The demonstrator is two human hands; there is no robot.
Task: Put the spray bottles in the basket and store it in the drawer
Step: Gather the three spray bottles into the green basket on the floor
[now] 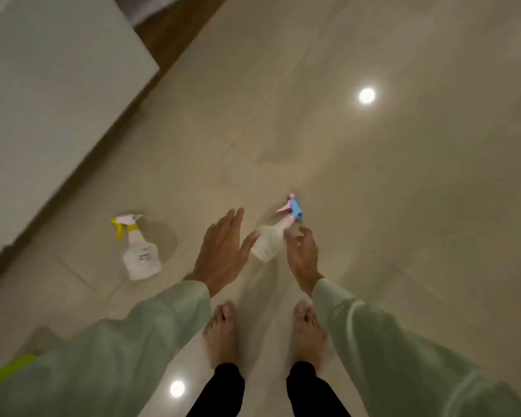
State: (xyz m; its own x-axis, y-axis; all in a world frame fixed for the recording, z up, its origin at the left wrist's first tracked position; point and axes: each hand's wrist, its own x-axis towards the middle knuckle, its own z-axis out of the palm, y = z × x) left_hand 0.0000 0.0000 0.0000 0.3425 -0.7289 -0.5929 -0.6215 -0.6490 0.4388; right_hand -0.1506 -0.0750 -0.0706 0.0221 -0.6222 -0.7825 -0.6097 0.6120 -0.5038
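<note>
**Head view: both hands over the tiled floor**

You stand barefoot on the glossy tiled floor [403, 206]. Your landmark is the blue-and-pink spray bottle [272, 236], which lies tilted, nozzle pointing away from you. Your right hand [303, 257] is just beside it on its right, fingers loosely curled near the neck; blur hides whether they touch. Your left hand [223, 251] is spread flat just left of it, thumb tip close to the bottle body. The yellow-trigger spray bottle [137, 249] lies well to the landmark's left. A white cabinet front [51, 115] stands further left, beyond it.
</note>
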